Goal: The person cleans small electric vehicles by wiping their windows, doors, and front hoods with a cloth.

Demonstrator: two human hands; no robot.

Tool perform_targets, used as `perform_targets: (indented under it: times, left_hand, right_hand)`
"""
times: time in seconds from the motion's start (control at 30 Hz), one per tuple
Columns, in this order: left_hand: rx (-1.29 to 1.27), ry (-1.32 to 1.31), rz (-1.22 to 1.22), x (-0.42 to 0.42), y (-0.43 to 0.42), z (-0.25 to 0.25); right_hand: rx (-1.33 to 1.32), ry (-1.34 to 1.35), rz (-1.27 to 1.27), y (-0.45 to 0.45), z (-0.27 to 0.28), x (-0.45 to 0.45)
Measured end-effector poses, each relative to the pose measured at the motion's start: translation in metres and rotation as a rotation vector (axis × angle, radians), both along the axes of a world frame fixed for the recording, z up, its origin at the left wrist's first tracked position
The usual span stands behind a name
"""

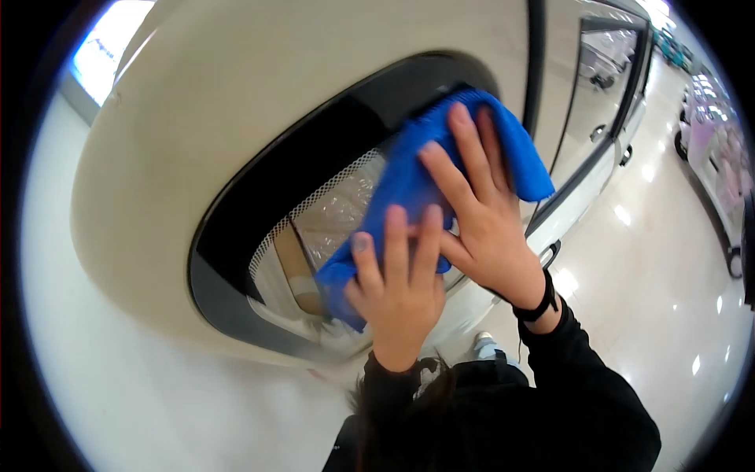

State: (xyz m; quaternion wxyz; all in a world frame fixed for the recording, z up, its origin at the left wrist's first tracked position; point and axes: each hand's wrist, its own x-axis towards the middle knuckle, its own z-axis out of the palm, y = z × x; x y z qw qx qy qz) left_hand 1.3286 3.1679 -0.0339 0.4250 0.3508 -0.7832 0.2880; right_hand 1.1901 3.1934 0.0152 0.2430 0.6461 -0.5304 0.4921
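A blue cloth (409,181) lies spread against the dark-framed window (330,204) of a cream-coloured vehicle (181,141). My right hand (487,212) presses flat on the cloth's upper part, its fingers spread over it. Lower and to the left, my left hand (399,291) rests on the cloth's lower part with its fingers apart. The thumb of my right hand reaches close to my left hand's fingers. Through the glass, plastic-covered surfaces show inside the vehicle.
The vehicle's side with a door window (602,79) and door handles runs back to the upper right. Glossy floor (621,259) lies at the right, with a wheeled cart or vehicle (716,157) beyond. A shoe (484,338) shows below.
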Motion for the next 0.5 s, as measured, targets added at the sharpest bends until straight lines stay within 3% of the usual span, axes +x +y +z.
perform_targets:
  times: [0.1, 0.17, 0.3, 0.4, 0.5]
  left_hand:
    - [0.016, 0.029, -0.035, -0.002, 0.002, -0.028]
    - [-0.008, -0.175, -0.026, 0.012, 0.003, -0.07]
    - [0.026, -0.313, 0.086, 0.054, 0.015, -0.144]
    - [0.084, -0.385, 0.139, 0.086, 0.014, -0.16]
    - [0.021, -0.341, 0.172, 0.108, 0.009, -0.137]
  right_hand:
    - [0.15, -0.012, -0.114, 0.009, -0.044, 0.003]
    - [0.299, -0.04, -0.119, 0.016, -0.09, 0.009]
    - [0.47, -0.068, -0.075, 0.031, -0.195, 0.043]
    - [0.475, -0.102, -0.033, 0.035, -0.207, 0.066]
    - [0.392, -0.048, 0.024, 0.025, -0.161, 0.077]
